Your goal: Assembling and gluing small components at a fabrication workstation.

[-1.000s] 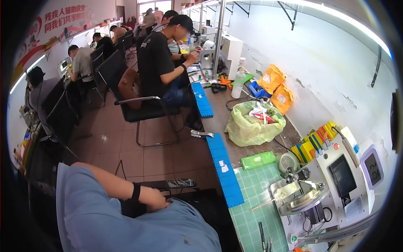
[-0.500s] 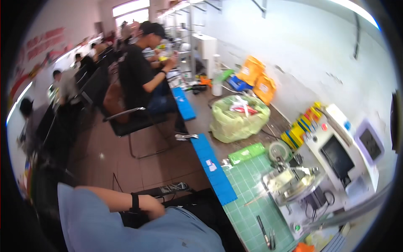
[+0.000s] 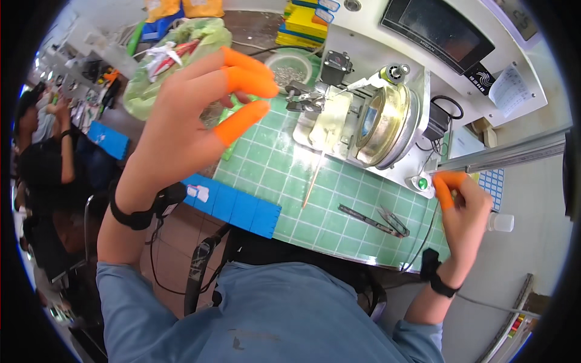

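Left hand raised and spread by the clamp; right hand curled beside the green button

Left hand: held up over the bench's left side, orange finger covers on thumb and two fingers. Thumb and fingers stand apart, the gap between them facing the machine. In the view, the fingertips are just left of the metal clamp on the machine; height above the surface cannot be judged. The hand overlaps the pale green bag behind it.

Right hand: at the machine's lower right corner, thumb and index bent toward each other, both in orange covers. Whether the tips meet or grip anything cannot be told. The green button lies just left of these tips; contact unclear.

Machine: at the back of the green cutting mat, between the two hands in the view. A round metal wheel sits tilted on it, with a pale block to the wheel's left and a dark screen above.

On the mat: a thin wooden stick, its upper end at the pale block; a slim dark tool and a pointed tool, close together, left of and below the right hand. A blue strip lines the bench edge below the left hand.
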Tool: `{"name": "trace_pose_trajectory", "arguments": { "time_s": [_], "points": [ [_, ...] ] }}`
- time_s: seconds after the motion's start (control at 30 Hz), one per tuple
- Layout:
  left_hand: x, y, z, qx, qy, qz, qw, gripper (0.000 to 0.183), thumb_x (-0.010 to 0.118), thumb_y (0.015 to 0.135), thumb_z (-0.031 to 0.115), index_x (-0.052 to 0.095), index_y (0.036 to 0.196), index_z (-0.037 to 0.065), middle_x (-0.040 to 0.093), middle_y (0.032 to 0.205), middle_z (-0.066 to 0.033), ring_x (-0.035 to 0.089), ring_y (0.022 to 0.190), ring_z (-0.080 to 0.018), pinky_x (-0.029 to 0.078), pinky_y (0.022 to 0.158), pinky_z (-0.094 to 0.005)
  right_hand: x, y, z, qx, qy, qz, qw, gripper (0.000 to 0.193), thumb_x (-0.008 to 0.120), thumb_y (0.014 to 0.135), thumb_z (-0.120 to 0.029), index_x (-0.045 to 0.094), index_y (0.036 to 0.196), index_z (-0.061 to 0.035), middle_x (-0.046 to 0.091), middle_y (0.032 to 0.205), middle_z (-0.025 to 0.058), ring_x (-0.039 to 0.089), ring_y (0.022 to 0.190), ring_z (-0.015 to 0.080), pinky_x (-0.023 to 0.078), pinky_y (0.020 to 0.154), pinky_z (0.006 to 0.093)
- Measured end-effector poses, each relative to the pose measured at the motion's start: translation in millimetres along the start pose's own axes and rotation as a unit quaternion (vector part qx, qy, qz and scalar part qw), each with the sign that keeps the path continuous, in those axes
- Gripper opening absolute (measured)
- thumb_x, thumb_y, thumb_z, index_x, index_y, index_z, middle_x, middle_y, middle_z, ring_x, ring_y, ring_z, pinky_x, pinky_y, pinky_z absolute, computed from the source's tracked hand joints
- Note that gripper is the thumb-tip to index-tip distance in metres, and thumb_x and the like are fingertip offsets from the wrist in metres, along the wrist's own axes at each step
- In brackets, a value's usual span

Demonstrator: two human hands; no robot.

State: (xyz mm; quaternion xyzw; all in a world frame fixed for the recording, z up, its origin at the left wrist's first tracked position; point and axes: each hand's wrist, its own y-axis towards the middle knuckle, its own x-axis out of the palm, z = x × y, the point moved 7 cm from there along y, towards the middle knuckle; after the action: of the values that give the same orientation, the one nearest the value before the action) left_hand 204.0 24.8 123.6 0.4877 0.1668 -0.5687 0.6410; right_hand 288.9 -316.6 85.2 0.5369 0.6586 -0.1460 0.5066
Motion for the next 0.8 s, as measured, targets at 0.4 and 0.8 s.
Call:
{"name": "trace_pose_trajectory", "arguments": {
  "time_s": [0.4, 0.8],
  "points": [
    [88.1, 63.3, -11.3, 0.17, -0.093, 0.022, 0.981, 0.036, 0.087, 0.067, 0.007, 0.072, 0.1, 0.006, 0.062, 0.129, -0.0129, 0.06, 0.11, -0.0334, 0.051, 0.09, -0.0412, 105.5, 53.2, 5.0, 0.099, 0.377, -0.083, 0.917, 0.032, 0.078, 0.084, -0.002, 0.074, 0.115, 0.003, 0.079, 0.106, 0.01, 0.073, 0.096, 0.0142, 0.057, 0.087, 0.0304],
    [109.7, 70.2, 2.5, 0.195, -0.058, 0.038, 0.978, 0.029, 0.083, 0.068, 0.014, 0.073, 0.094, 0.005, 0.062, 0.126, -0.0143, 0.059, 0.112, -0.0358, 0.048, 0.096, -0.0454, 112.1, 43.5, 26.6, 0.136, 0.343, -0.138, 0.919, 0.053, 0.077, 0.09, -0.011, 0.058, 0.138, 0.0015, 0.068, 0.129, 0.012, 0.067, 0.112, 0.0189, 0.055, 0.096, 0.0354]
  ]
}}
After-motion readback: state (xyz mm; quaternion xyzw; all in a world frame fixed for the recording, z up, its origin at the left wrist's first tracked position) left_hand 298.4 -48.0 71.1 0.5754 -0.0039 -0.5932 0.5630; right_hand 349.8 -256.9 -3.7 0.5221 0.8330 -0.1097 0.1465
